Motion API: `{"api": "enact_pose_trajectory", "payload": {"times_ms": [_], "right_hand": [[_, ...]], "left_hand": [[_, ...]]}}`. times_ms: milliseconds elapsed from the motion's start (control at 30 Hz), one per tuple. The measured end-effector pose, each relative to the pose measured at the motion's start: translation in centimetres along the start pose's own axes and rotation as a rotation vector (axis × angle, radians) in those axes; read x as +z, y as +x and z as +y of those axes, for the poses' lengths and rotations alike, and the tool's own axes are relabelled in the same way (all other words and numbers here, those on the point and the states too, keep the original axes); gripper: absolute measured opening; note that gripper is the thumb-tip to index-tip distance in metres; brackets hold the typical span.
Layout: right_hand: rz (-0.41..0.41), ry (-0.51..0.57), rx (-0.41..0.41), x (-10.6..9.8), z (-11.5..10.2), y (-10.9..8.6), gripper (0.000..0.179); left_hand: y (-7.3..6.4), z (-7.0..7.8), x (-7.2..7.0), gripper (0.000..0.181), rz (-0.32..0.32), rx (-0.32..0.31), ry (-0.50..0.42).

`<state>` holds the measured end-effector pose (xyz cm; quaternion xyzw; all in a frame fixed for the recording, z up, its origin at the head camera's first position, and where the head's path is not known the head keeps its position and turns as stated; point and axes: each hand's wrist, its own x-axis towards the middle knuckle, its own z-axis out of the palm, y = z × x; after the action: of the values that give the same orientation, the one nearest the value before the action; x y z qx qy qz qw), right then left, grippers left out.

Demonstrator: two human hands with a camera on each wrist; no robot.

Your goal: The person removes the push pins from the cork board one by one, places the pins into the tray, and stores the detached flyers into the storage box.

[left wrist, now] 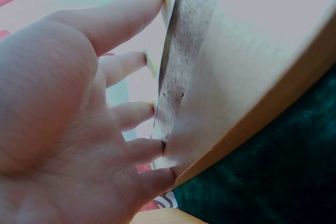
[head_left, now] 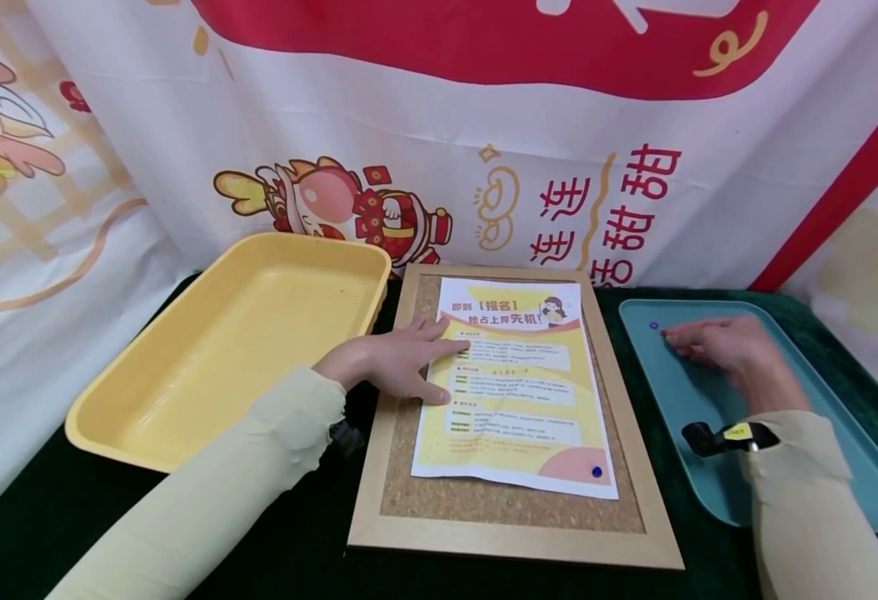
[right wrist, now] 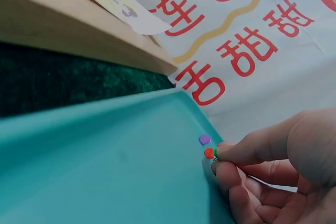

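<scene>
My left hand (head_left: pixel 401 360) lies with spread fingers on the left edge of a yellow printed sheet (head_left: pixel 514 433), and in the left wrist view its fingertips press the paper and the cork board's frame. A blue thumbtack (head_left: pixel 596 472) sits in the sheet's lower right corner. The wood-framed cork board (head_left: pixel 476 500) lies under the sheet. Over the far left part of a teal tray (head_left: pixel 709 400), my right hand (head_left: pixel 720 346) pinches a small green thumbtack (right wrist: pixel 216 152) between thumb and forefinger. A red thumbtack (right wrist: pixel 209 153) and a purple thumbtack (right wrist: pixel 205 139) lie beside those fingertips.
A deep yellow tray (head_left: pixel 221 350) stands left of the board, close to the left forearm. Dark green cloth (head_left: pixel 296 533) covers the table. Behind everything hangs a printed white curtain (head_left: pixel 439 108). A dark wrist camera (head_left: pixel 731 437) is strapped to the right wrist.
</scene>
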<state>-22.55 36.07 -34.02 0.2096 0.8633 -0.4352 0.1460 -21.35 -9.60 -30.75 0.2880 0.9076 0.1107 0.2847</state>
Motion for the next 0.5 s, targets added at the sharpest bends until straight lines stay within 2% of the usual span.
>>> {"api": "enact_pose_trajectory", "payload": {"times_ms": [233, 500], "right_hand": [[-0.011, -0.013, -0.005, -0.02, 0.11, -0.04, 0.057], [-0.066, -0.017, -0.007, -0.63, 0.37, -0.46, 0.063]], "left_hand": [[-0.13, 0.04, -0.17, 0.083, 0.004, 0.009, -0.003], [0.12, 0.02, -0.20, 0.083, -0.001, 0.005, -0.002]]}}
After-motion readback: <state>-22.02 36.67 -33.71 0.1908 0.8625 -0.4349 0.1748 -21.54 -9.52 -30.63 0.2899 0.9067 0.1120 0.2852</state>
